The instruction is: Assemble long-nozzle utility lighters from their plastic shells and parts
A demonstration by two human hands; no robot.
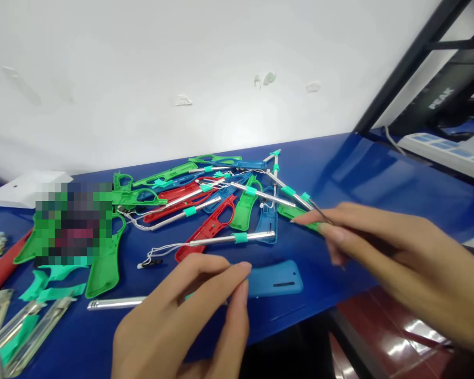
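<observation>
The blue casing (pixel 276 276) is a smooth, moulded plastic part with a rounded end, a dark slot and a small hole; it lies near the front edge of the glossy blue table (pixel 387 179). A silver tube (pixel 114 303), of polished metal with perforations at its exposed end, extends leftward from behind the left hand (pixel 181 321). Beyond lies a pile of pistol-shaped, hollow plastic shells and slender metal tubes wrapped with bands of green tape (pixel 240 238); thin white wires (pixel 164 250) trail from several tubes. The left hand's thumb and forefinger are bent, their tips nearly together over the left portion of the blue casing; whether they pinch anything cannot be determined. The right hand (pixel 379 247) clamps a slender dark tool (pixel 322 213) between thumb and forefinger, its upper end angled toward the pile; the fingers overlap a green shell (pixel 294 212), and contact with it cannot be confirmed. Count: one tool, one blue casing at the front, one silver tube beside the left hand, two red shells (pixel 209 226) in the pile, at least five taped tubes and at least five green shells.
</observation>
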